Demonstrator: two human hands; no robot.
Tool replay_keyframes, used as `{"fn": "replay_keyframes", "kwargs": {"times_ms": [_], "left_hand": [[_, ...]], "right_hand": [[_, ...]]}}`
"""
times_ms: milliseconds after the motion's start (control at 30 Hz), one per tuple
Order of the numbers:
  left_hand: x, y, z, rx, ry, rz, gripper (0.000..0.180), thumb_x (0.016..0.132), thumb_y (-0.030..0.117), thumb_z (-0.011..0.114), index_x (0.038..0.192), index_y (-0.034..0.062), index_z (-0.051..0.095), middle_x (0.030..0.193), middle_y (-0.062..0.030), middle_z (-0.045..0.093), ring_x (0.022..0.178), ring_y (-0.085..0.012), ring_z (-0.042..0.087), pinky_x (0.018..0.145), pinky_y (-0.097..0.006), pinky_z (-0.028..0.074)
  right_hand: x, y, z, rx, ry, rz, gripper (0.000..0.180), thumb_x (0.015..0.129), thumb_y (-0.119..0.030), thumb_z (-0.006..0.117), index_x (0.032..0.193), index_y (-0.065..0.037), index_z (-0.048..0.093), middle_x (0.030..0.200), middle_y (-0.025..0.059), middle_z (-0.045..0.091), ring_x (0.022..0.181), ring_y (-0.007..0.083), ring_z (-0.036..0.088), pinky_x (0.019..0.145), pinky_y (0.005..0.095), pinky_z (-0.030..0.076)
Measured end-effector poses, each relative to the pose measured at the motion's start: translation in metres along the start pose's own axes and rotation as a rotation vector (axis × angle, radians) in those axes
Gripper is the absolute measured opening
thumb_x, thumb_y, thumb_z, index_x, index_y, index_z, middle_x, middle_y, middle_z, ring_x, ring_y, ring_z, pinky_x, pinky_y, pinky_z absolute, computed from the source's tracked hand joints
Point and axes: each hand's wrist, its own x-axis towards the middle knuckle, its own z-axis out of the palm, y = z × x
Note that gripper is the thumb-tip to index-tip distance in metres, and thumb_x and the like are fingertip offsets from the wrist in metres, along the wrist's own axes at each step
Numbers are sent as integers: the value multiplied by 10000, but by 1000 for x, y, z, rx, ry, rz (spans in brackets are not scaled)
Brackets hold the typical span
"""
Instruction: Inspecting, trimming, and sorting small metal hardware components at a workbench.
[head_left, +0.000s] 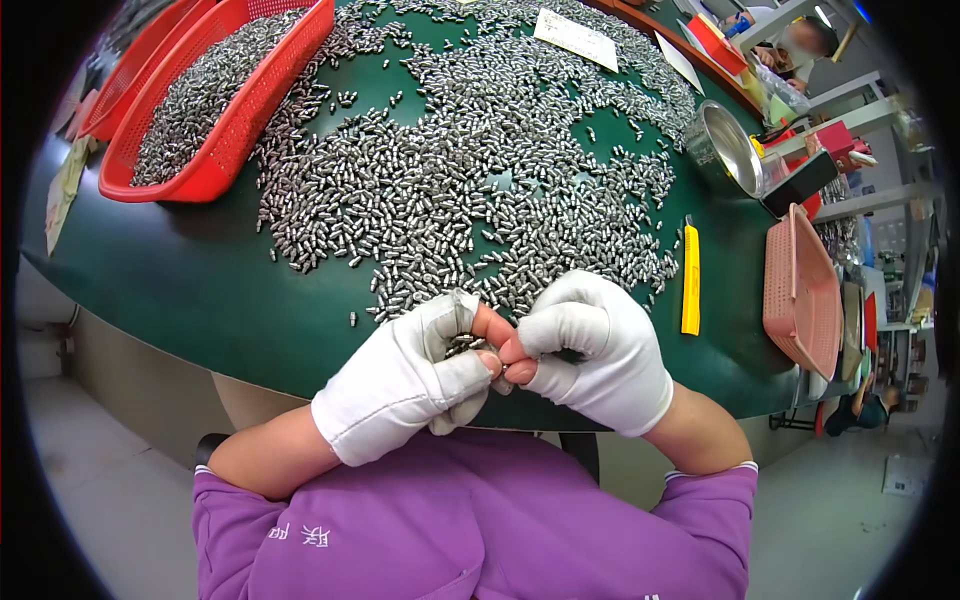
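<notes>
My left hand, in a white glove with bare fingertips, is closed around several small silver metal parts. My right hand, gloved the same way, meets it fingertip to fingertip just above the table's near edge. Its thumb and fingers are pinched together; what lies between them is mostly hidden. Beyond both hands spreads a wide heap of the same small ribbed metal parts on the green tabletop.
A red plastic basket full of these parts stands at the far left. To the right lie a yellow utility knife, a round steel bowl and a pink basket. A paper slip rests on the heap. Another person sits at the far right.
</notes>
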Motion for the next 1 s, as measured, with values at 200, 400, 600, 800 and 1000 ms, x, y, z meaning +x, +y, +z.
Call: {"fn": "replay_keyframes", "kwargs": {"times_ms": [200, 400, 600, 800, 1000], "left_hand": [[0, 0, 1, 13, -21, 17, 158, 973, 204, 565, 1062, 76, 534, 851, -7, 595, 584, -45, 480, 506, -187, 392], [1, -4, 2, -50, 47, 30, 153, 967, 225, 597, 1009, 94, 530, 830, -44, 603, 527, -47, 433, 443, -188, 291], [1, -3, 4, -6, 58, 45, 178, 965, 254, 605, 1005, 100, 524, 807, -30, 602, 526, -45, 436, 444, -185, 294], [0, -3, 3, -11, 69, 38, 181, 961, 258, 612, 1001, 107, 522, 812, -30, 600, 536, -45, 443, 447, -183, 297], [0, -3, 2, -43, 79, 54, 190, 965, 265, 603, 1008, 102, 513, 802, -27, 569, 530, -50, 421, 442, -187, 287]], "right_hand": [[-1, -2, 3, 26, 63, 60, 210, 684, -54, 807, 845, -97, 679, 753, 45, 620, 669, 208, 594, 583, 321, 478], [8, 3, -3, -83, 94, -153, 222, 663, -11, 777, 839, -99, 676, 663, 45, 605, 552, 227, 580, 502, 325, 465], [8, 11, -9, -197, -66, -325, 186, 701, -40, 766, 861, -85, 682, 575, 32, 550, 393, 182, 489, 365, 283, 359], [10, 4, -10, -278, -71, -271, 159, 652, -87, 730, 790, -116, 655, 587, 34, 542, 448, 229, 533, 383, 343, 391], [9, 9, -6, -248, 30, -229, 173, 663, -67, 750, 796, -98, 645, 615, 45, 569, 485, 242, 556, 424, 346, 421]]}}
